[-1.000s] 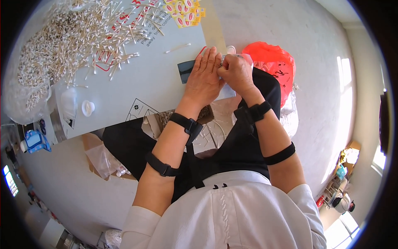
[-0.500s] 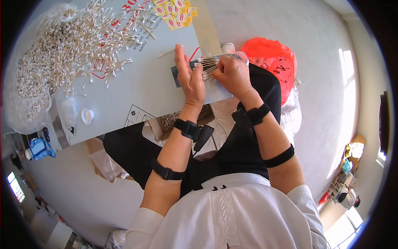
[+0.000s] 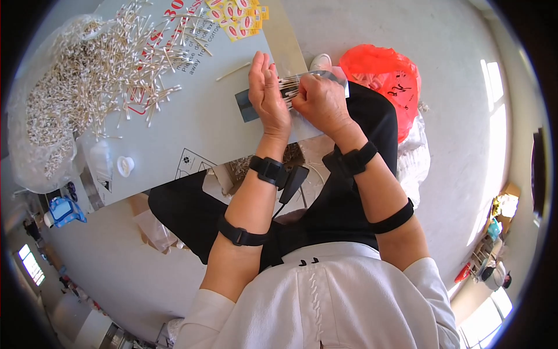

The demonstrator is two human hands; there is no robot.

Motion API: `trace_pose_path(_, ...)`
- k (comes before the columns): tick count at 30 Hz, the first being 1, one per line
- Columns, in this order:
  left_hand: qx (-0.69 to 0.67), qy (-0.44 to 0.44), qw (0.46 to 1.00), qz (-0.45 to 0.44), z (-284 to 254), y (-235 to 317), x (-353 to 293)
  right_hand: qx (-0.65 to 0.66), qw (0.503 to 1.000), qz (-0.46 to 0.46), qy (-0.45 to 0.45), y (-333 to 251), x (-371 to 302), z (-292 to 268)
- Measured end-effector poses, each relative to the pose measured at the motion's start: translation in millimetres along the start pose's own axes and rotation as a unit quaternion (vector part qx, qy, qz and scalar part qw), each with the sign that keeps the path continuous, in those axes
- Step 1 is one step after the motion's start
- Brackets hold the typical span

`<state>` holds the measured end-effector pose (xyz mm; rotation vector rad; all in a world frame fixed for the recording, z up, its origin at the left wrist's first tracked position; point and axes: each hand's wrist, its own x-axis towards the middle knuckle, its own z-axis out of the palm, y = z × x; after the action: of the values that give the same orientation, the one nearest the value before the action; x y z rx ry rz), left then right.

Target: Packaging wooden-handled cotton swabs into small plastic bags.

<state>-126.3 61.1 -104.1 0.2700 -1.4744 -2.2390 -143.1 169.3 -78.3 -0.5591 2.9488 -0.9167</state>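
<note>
- The bundle of cotton swabs (image 3: pixel 289 83) lies between the hands, above the desk (image 3: pixel 174 131) edge, with its sticks running roughly from 9 to 3 o'clock.
- The right hand (image 3: pixel 323 103) is curled into a loose fist; the bundle appears to be grasped in it, with the cotton heads projecting toward 10 o'clock.
- The left hand (image 3: pixel 268 96) is released: its fingers are extended, and the palm is turned toward the heads. Whether the heads are touched cannot be told.
- From the left hand, the bundle is found at 2 to 3 o'clock, just beside the palm.
- For good alignment, the heads are best levelled against a flat left palm, with light, even pressure applied so that the cotton is not crushed.
- The right-hand grip should be firm enough to hold the sticks parallel, yet loose enough for protruding ones to slide back.
- Fanning of the bundle is a likely fault; the sticks should be gathered evenly by the right-hand fingers.
- A loose swab (image 3: pixel 233 71) is located at 10 o'clock from the left hand; the swab pile (image 3: pixel 75 96) is spread at 9 o'clock, well apart.
</note>
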Motion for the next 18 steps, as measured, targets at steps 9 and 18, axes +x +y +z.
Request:
trace_pose_path(9,0.046,0.001,0.999,0.023,-13,9,-26,0.495,0.761,0.353,0.227,58,-29,4)
trace_pose_path(18,0.011,0.016,1.0,0.013,2,2,-23,0.723,0.6,0.34,0.041,45,-17,19)
